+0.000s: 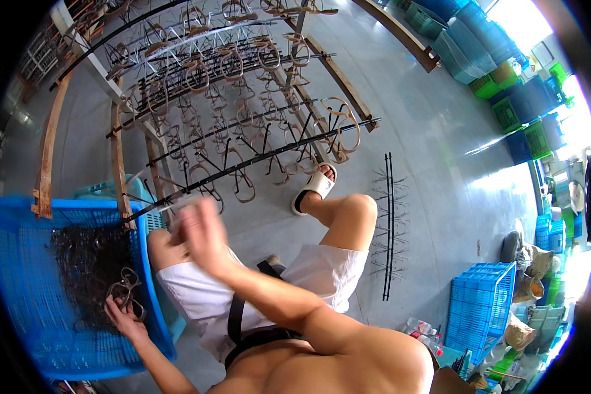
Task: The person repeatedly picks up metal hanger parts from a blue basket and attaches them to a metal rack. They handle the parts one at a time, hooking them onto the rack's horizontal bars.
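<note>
My left hand [126, 320] is inside a blue plastic basket [20, 289] at the lower left, with its fingers closed on a few dark eyeglass frames [126, 286]. Beneath and behind it lies a tangled heap of dark eyeglass frames [79, 269]. My right hand [202, 238] is raised above my left knee, by the near left end of a black hanging bar [243, 163]. Motion smears its fingers, and a pale blur beside them cannot be made out. Several brown eyeglass frames [243, 187] hang from that bar.
A tall rack [154, 131] with several more bars of hanging frames stands ahead. Another black bar with thin prongs [389, 230] lies on the floor to the right. Bottles [421, 326] and a blue crate [479, 308] are at the lower right. Stacked crates [505, 111] line the far right.
</note>
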